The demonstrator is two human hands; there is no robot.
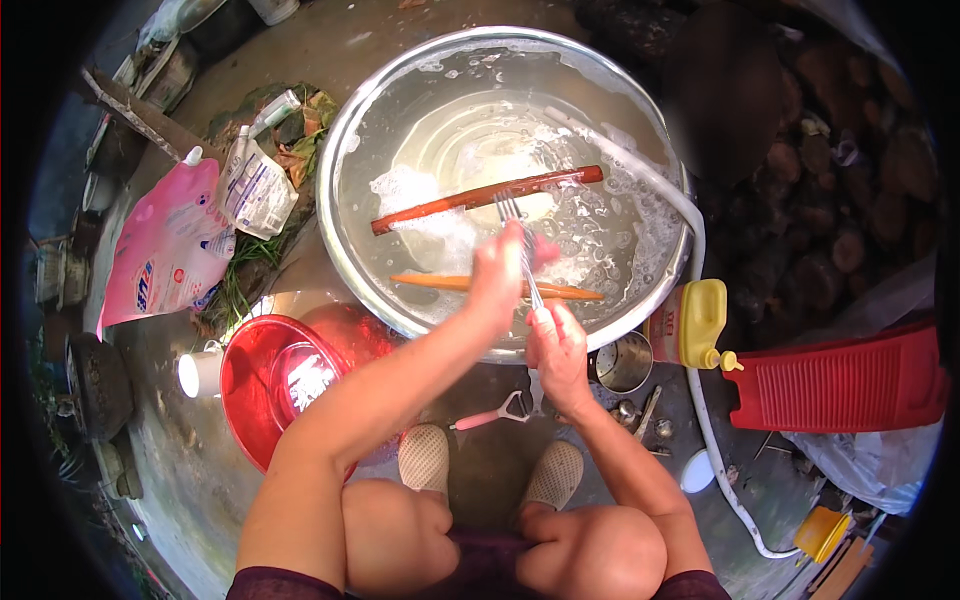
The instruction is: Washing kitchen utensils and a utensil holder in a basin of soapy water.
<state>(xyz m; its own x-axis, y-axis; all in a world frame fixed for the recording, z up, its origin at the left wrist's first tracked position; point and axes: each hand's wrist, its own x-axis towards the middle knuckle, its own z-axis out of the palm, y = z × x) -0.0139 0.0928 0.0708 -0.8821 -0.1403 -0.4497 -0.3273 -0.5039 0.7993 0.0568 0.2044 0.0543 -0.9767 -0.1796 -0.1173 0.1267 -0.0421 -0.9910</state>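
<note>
A metal fork (pixel 532 271) with a twisted-looking handle is held above a large metal basin (pixel 331 247) of sudsy water. My right hand (pixel 557 346) grips the end of its handle at the basin's near rim. Around the fork's neck closes my left hand (pixel 498 276), its fingers blurred, with the tines pointing away from me. Beyond the tines lies a dark red, wooden-looking stick (pixel 487 199) across the basin. A lighter orange-brown, pointed stick (pixel 427 283) lies nearer, partly hidden behind my hands. Foam and bubbles float on the water.
A pale hose (pixel 697 247) hangs over the basin's right rim. Nearby are a yellow pump bottle (pixel 694 322), a red washboard (pixel 840 381) and a perforated metal cup (pixel 625 363). A red plastic basin (pixel 259 390), pink pouch (pixel 169 240) and white mug (pixel 199 373) stand left. A pink-handled peeler (pixel 478 418) lies between my feet.
</note>
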